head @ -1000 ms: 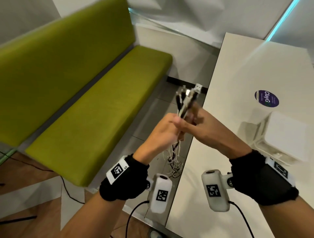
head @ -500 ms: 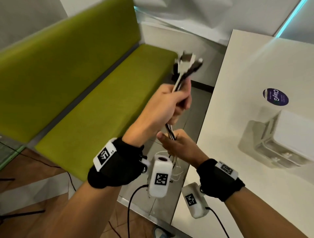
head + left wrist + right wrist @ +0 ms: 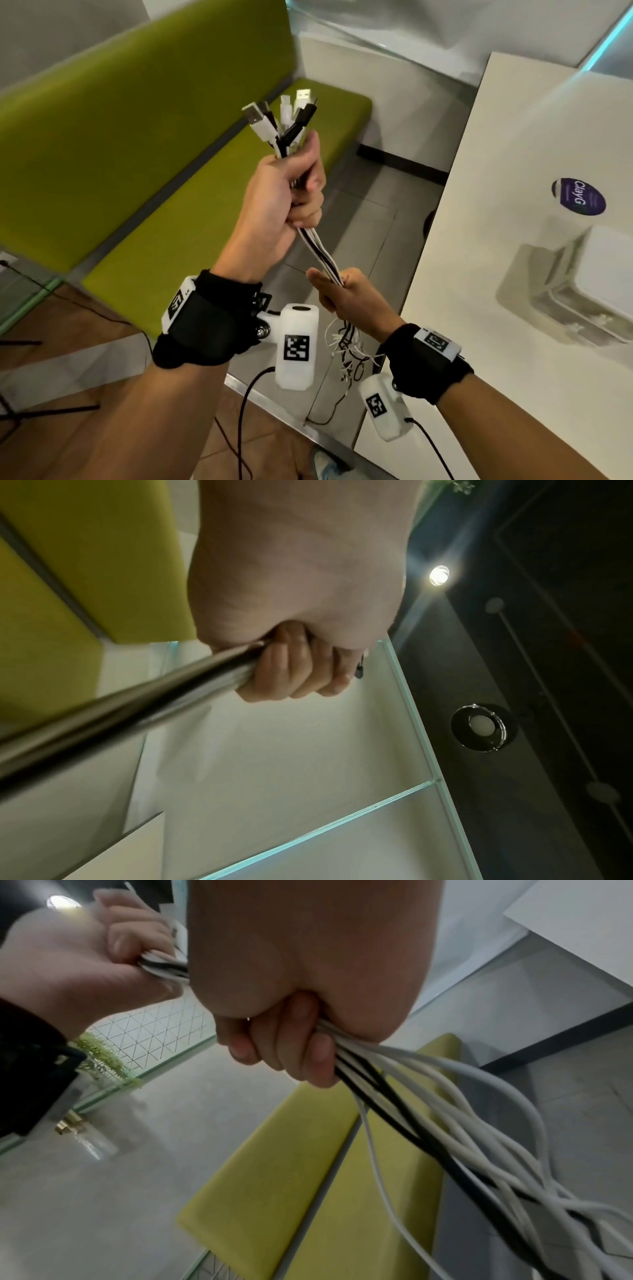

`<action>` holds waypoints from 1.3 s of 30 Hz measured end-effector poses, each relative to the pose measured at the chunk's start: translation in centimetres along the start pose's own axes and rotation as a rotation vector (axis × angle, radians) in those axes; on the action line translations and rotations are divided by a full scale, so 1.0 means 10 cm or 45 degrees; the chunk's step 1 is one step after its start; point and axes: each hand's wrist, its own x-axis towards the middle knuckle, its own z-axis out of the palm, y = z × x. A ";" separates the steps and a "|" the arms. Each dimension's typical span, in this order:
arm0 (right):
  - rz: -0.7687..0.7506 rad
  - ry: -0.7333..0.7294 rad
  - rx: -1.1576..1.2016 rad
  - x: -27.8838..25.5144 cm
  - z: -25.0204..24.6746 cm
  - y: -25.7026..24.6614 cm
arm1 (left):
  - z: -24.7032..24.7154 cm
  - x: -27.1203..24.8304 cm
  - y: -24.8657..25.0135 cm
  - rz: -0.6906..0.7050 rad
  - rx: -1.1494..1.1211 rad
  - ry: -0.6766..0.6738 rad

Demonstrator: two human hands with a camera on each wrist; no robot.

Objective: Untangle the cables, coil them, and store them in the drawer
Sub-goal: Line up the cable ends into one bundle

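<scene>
Bright indoor light, ceiling spot [image 3: 439,574] flares; wrist views motion-blurred, edges warped.

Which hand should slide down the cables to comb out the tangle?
Right hand, probably: it holds the cables lower, just above the tangle, while the left hand grips them below the plugs.

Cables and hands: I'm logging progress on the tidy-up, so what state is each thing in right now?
Cables: bundled, taut between both hands, lower ends dangling tangled, not coiled.
Plugs: fanned out above the left fist.
Left hand: raised, gripping the bundle near the plugs.
Right hand: lower, fingers curled round the bundle.
Drawer unit: on the table, appears closed.
</scene>
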 end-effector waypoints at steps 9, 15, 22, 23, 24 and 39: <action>0.102 -0.076 -0.120 0.09 0.05 0.23 | -0.02 -0.05 0.05 -0.008 -0.039 0.106; 0.264 -0.212 -0.290 -0.02 0.10 0.55 | -0.04 -0.03 0.39 0.262 0.069 0.190; 0.334 -0.333 -0.418 -0.01 0.20 0.78 | -0.03 0.04 0.72 0.553 0.178 0.093; 0.374 -0.371 -0.457 -0.03 0.22 0.81 | -0.04 0.04 0.71 0.543 0.209 0.091; 0.415 -0.394 -0.490 -0.03 0.23 0.83 | -0.04 0.03 0.68 0.532 0.259 0.084; 0.244 -0.425 -0.380 0.11 -0.36 -0.04 | -0.02 0.04 0.12 0.170 0.118 -0.035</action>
